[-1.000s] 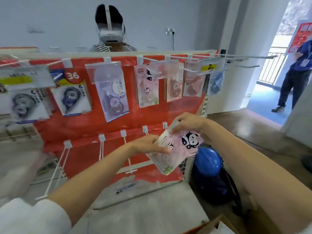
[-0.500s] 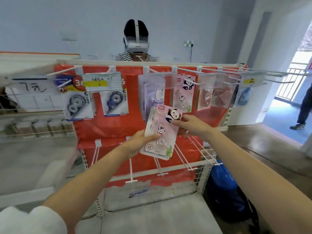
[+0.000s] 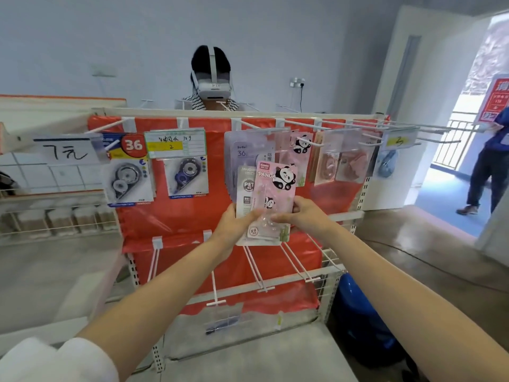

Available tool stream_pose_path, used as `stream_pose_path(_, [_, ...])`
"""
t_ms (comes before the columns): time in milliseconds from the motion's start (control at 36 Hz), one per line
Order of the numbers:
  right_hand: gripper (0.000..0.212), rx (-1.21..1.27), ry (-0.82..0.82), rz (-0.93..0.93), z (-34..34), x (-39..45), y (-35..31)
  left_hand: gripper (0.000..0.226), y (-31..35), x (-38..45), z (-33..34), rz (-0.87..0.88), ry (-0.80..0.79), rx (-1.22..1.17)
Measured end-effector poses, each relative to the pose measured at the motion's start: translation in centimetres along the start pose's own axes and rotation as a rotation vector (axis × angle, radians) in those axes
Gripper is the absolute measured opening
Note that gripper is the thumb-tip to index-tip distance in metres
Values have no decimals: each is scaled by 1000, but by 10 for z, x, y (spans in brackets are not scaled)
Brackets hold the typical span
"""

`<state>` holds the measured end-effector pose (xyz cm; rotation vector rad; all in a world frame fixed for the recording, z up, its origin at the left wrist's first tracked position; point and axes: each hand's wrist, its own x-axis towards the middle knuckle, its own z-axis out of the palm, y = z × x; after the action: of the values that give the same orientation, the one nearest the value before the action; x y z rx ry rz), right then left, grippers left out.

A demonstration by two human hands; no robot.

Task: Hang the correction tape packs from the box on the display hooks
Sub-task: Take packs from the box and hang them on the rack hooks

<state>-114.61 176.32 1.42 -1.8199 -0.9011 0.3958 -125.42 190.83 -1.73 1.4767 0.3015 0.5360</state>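
I hold a small stack of correction tape packs upright in front of the red display rack (image 3: 170, 224). The front one is a pink panda pack (image 3: 275, 188), and a grey pack (image 3: 246, 188) sits behind it. My left hand (image 3: 234, 224) grips the stack's lower left edge. My right hand (image 3: 305, 216) grips its lower right edge. The top row of hooks (image 3: 259, 127) carries hung packs: two blue-and-white packs (image 3: 126, 175), lilac packs (image 3: 245, 150), a panda pack (image 3: 301, 146) and pink packs (image 3: 338, 158). The box is out of view.
Bare white hooks (image 3: 259, 268) stick out from the lower row. Long empty hooks (image 3: 429, 130) reach right at the top. A person with a headset (image 3: 212, 78) stands behind the rack. Another person (image 3: 487, 166) stands in the doorway. A blue bag (image 3: 358, 318) lies at the rack's right foot.
The view swung back onto the rack. Both hands raised the stack from low and tilted to upright, and my right hand slid from its top edge to its lower right edge.
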Motion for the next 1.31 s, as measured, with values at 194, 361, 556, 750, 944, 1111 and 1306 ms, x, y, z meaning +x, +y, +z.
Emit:
stream_pose_path(194, [30, -13, 175, -33, -36, 1, 6, 22, 5, 8, 12, 77, 35, 37])
stream_pose_path(361, [48, -17, 206, -51, -71, 4, 14, 19, 8, 17, 36, 85, 86, 103])
stream_pose_path(556, [66, -66, 177, -117, -91, 9, 25, 15, 9, 26, 59, 93, 154, 100])
stream_pose_path(750, [57, 7, 100, -186, -105, 17, 29, 20, 16, 31, 75, 112, 213, 30])
stream_pose_path(944, [47, 118, 40, -246, -116, 26, 34, 21, 14, 33, 81, 110, 282, 30])
stream_pose_path(1111, [43, 188, -70, -241, -119, 35, 40, 20, 15, 34, 81, 114, 365, 36])
stream_pose_path(1306, [30, 191, -190, -228, -120, 45, 43, 15, 16, 34, 78, 110, 453, 49])
